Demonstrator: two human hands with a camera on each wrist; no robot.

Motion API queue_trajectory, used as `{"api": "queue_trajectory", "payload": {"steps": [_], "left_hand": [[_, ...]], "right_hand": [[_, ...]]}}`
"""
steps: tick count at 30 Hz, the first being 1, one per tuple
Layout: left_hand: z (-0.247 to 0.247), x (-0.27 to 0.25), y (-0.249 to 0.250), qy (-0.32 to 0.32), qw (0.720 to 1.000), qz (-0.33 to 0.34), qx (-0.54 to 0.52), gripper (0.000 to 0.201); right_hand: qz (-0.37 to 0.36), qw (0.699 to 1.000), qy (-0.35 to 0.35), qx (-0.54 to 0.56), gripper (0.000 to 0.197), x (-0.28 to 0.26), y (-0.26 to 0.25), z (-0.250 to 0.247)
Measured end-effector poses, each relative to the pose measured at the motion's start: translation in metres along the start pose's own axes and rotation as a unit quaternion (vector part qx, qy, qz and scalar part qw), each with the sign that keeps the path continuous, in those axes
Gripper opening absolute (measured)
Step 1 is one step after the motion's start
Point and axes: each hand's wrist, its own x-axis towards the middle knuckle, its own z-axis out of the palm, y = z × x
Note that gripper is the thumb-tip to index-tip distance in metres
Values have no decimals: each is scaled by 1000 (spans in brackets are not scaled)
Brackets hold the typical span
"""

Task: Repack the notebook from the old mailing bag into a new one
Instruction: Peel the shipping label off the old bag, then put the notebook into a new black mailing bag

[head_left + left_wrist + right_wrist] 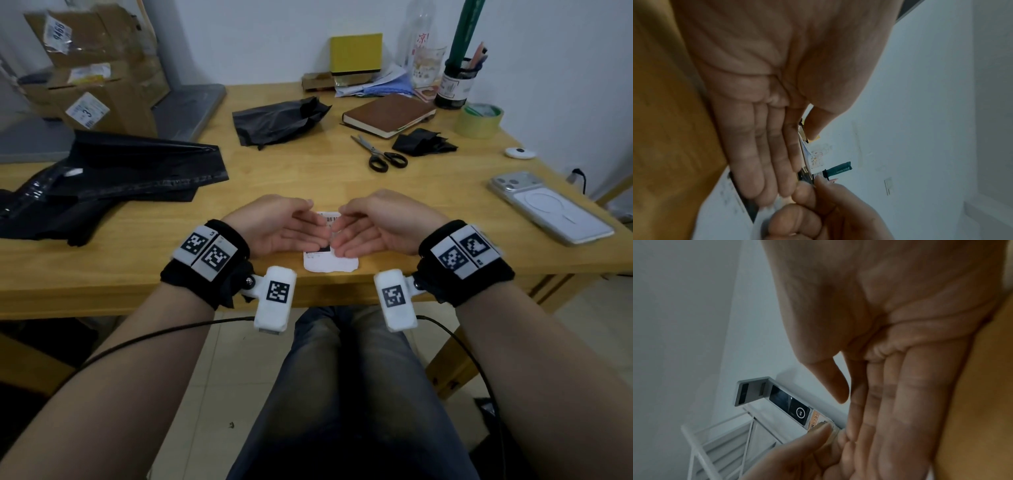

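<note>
The brown notebook (pixel 388 114) lies flat and closed at the far right of the tabletop (pixel 308 178), its long axis slanting from near-left to far-right, spine toward the near side; scissors (pixel 378 153) and a crumpled black mailing bag (pixel 279 120) lie between it and the hands; left hand (pixel 281 226) and right hand (pixel 376 228) hover palms-inward, fingers straight, fingertips meeting over a white shipping label (pixel 330 263); flat black bags (pixel 116 174) lie left.
</note>
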Motion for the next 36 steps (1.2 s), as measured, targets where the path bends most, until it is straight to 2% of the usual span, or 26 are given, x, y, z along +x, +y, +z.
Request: {"api": "queue_trajectory", "payload": {"steps": [4,8,17,23,27,30,34,36], "left_hand": [[3,-8,-1,-36,998,-45,41,40],[1,-9,2,-45,997,-46,47,35],[-28,23,36,55,996,52,39,20],[-54,63,68,111,988,110,-10,24],[-72,95,75,150,977,116,-92,29],[-83,119,78,131,965,108,-201,31],[-93,150,87,53,914,103,-389,20],[-94,166,94,23,887,100,-450,18]], "right_hand": [[39,997,-5,-64,37,-4,-2,3],[31,998,-17,-53,36,-3,-4,-1],[-32,999,15,-4,25,26,-39,-34],[-48,999,12,19,23,71,-65,-52],[-46,998,17,50,23,106,-79,-62],[-29,996,18,76,28,135,-90,-69],[-11,991,8,132,33,176,-105,-73],[-3,990,1,144,44,198,-111,-71]]}}
